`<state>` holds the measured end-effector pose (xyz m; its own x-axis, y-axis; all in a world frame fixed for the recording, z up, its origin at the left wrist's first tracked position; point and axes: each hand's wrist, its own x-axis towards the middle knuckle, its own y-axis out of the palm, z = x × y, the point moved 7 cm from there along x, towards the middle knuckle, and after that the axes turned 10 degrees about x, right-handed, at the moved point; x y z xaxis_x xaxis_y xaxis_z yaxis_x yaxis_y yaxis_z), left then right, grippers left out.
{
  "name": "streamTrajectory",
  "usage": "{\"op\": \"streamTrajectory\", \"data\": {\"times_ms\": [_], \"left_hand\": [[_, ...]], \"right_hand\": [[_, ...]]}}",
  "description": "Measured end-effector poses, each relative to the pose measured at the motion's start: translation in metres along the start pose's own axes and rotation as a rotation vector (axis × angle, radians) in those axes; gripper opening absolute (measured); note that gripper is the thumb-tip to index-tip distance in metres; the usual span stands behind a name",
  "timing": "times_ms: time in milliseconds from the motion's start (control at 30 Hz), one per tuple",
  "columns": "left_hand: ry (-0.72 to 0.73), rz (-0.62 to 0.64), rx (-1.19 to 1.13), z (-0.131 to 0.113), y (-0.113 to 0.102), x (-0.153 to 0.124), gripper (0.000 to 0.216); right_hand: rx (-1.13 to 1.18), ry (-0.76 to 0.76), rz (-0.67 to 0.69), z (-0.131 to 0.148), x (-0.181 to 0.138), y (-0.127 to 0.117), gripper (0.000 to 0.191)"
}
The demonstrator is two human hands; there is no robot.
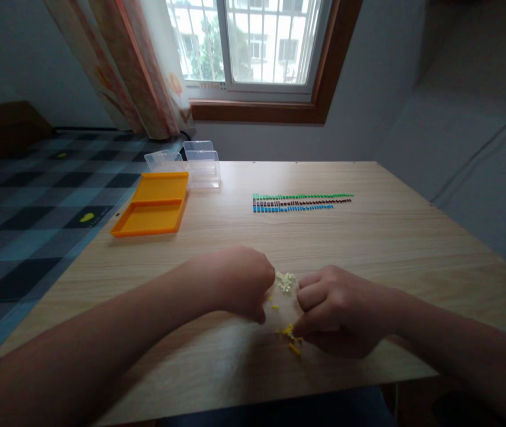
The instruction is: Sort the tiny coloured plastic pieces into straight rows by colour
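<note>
My left hand (246, 283) is over the table with its fingers curled inward and its thumb pointing down. What it may hold is hidden. Beside its fingertips lie a few small yellow pieces (274, 307). My right hand (339, 311) is closed, thumb and forefinger together at the edge of a small heap of yellow and pale pieces (289, 331). Anything in that pinch is too small to make out. Between the two hands, slightly farther away, sits a cluster of tiny cream-white pieces (285, 281). A longer yellow piece (295, 350) lies nearest to me.
Rows of small green pieces (301, 196), brown pieces (301, 202) and blue pieces (292, 209) run across the wooden table (390, 237). An orange two-part tray (149, 229) is at the left, with clear plastic boxes (203, 169) behind it. A checked bed (25, 237) adjoins the left edge.
</note>
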<state>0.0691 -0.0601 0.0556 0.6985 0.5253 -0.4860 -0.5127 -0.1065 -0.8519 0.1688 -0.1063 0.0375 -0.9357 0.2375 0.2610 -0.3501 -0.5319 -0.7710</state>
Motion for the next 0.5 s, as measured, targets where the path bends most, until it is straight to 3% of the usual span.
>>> {"op": "streamTrajectory", "data": {"times_ms": [267,500], "left_hand": [[-0.068,-0.006,-0.043,0.020,0.003,0.008,0.029],[-0.091,-0.039,-0.061,0.026,0.004,0.010,0.034]], "right_hand": [[-0.030,-0.006,0.073,-0.003,0.001,0.011,0.011],[-0.036,0.041,0.085,-0.005,-0.001,0.003,0.008]]}}
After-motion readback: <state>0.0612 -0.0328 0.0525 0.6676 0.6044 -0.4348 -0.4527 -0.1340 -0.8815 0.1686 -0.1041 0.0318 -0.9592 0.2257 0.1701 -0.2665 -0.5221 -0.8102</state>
